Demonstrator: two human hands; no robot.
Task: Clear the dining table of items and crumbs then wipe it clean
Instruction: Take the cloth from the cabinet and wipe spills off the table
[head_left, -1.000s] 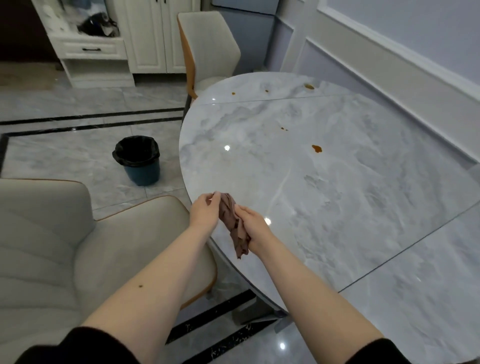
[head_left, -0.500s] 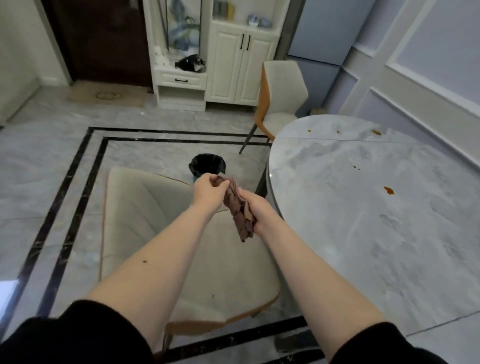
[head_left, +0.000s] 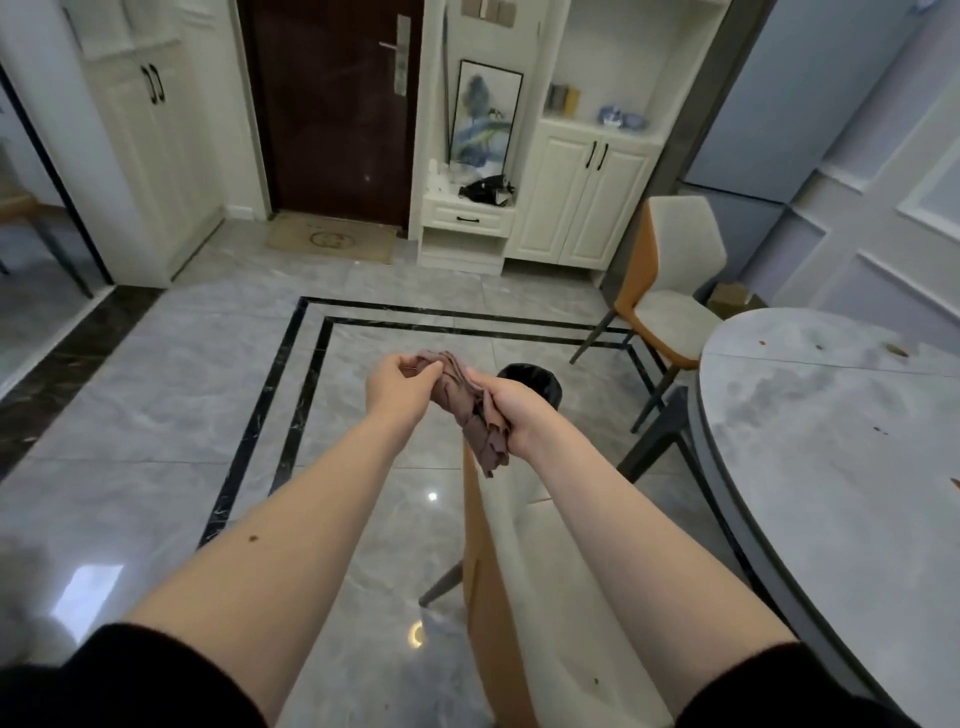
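The left hand (head_left: 402, 387) pinches the top end of a bunched brown cloth (head_left: 470, 413) while the right hand (head_left: 511, 410) grips its lower part, both hands held out in the air over the floor, in front of the black bin (head_left: 540, 387). Below the arms stands a cream chair (head_left: 511, 597) with an orange back. The marble table (head_left: 831, 467) lies to the right, apart from the cloth, with small brown stains (head_left: 897, 350) on its top.

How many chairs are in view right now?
2. One chair stands at the far end of the table, by the white cupboards. The other chair is just below the hands, beside the table's near edge. More may sit out of frame.
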